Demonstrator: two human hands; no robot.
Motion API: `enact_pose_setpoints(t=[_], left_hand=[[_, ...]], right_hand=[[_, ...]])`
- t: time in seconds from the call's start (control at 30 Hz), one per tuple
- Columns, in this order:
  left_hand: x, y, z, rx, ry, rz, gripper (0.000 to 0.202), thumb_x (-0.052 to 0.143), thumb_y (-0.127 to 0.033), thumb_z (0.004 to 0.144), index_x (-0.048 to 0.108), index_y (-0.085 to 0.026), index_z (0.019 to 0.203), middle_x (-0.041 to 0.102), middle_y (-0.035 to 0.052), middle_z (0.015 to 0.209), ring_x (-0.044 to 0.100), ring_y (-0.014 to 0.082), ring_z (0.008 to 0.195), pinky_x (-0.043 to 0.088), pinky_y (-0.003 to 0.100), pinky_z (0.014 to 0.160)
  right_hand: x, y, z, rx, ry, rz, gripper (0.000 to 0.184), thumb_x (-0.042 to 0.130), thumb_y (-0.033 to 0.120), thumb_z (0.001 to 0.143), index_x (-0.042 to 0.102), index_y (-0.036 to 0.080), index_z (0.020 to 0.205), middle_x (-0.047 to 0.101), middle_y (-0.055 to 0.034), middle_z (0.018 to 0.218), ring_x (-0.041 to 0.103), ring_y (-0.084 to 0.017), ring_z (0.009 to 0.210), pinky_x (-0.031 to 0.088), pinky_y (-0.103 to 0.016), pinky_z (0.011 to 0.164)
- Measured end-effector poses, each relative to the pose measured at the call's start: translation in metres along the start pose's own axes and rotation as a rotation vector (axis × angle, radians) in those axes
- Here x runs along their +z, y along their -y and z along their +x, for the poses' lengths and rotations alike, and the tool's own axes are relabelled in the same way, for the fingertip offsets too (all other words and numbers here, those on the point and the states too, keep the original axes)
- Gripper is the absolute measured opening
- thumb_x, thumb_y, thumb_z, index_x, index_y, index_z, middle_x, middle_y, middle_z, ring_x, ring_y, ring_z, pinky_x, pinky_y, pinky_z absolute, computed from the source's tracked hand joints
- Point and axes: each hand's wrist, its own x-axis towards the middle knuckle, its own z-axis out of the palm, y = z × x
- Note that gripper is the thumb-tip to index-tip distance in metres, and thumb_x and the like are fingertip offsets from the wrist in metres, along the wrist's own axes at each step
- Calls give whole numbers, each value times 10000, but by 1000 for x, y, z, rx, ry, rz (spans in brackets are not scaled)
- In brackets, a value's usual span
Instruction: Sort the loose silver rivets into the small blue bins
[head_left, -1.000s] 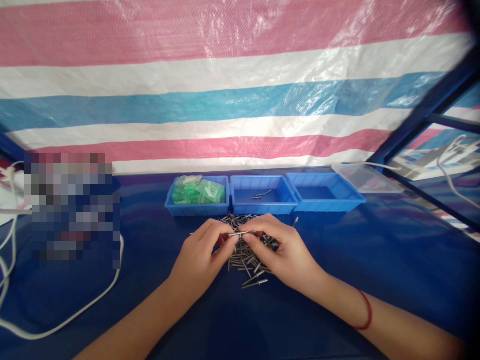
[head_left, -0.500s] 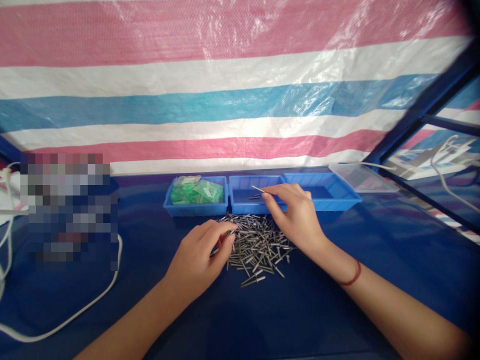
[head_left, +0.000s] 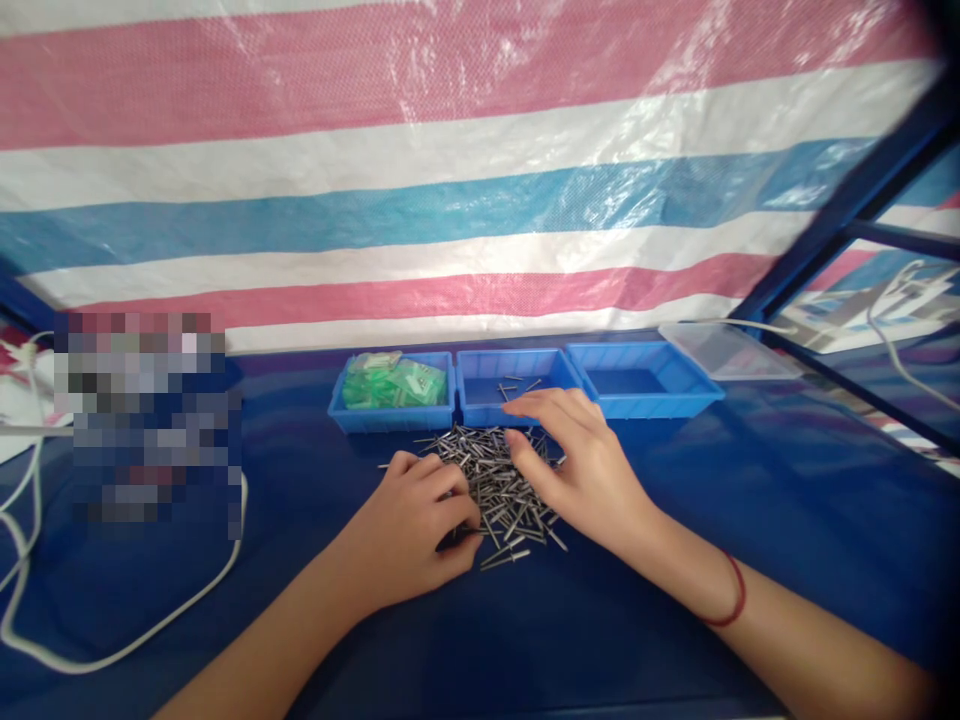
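Observation:
A heap of pop rivets (head_left: 504,480) lies on the blue table in front of the bins. My left hand (head_left: 420,525) rests at the heap's left edge, its fingers curled in and thumb close to the index finger; whatever they grip is hidden. Over the heap's right side hovers my right hand (head_left: 581,460), thumb and fingers apart and nothing between them. Just beyond its fingertips is the middle blue bin (head_left: 514,362), where several loose rivets (head_left: 510,385) lie on the bottom.
The left blue bin (head_left: 352,412) holds green plastic packets (head_left: 397,382). A third blue bin (head_left: 645,405) stands at the right, beside a clear plastic sheet (head_left: 731,350). A white cable (head_left: 150,640) loops over the table's left side. A striped tarp (head_left: 450,215) hangs behind.
My right hand has let go of a rivet over the middle bin and drawn back toward the heap. My left hand has moved slightly nearer me, its fingers curling at the heap's edge.

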Motion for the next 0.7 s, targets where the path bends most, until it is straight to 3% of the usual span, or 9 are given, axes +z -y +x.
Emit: enact_pose_setpoints(t=[0.17,0.3,0.43,0.53,0.7], left_hand=[[-3,6,1,-13,-57,-10,117,521,-181,854,629,-194,810,598,9,811,528,145,786,325,311,747],[-8,13,2,-187,-217,-129,124,475,-184,887,590,-193,840,578,10,849,545,140,811,381,277,752],[-2,14,3,-343,-363,-262,131,453,-223,919,567,-193,861,549,10,853,532,122,739,421,241,692],[5,11,4,-391,-376,-313,136,457,-233,924,570,-191,861,545,7,836,520,118,707,426,241,673],[10,7,6,-365,-375,-352,114,468,-221,918,570,-190,880,535,10,849,519,116,717,424,238,667]], right_hand=[[0,7,-3,-37,71,49,135,521,158,832,640,206,876,667,-53,916,570,-214,859,427,-386,793],[1,8,-3,-71,197,117,168,544,68,754,624,201,819,665,-36,856,569,-200,827,442,-360,765],[4,13,-4,17,220,276,77,627,159,779,619,200,843,671,-29,844,592,-183,801,461,-338,751],[7,17,-4,104,217,411,54,651,251,809,622,207,818,674,-21,818,605,-169,792,468,-310,733],[6,17,-4,127,216,487,85,594,174,838,610,202,760,648,1,745,595,-139,727,459,-273,700]])
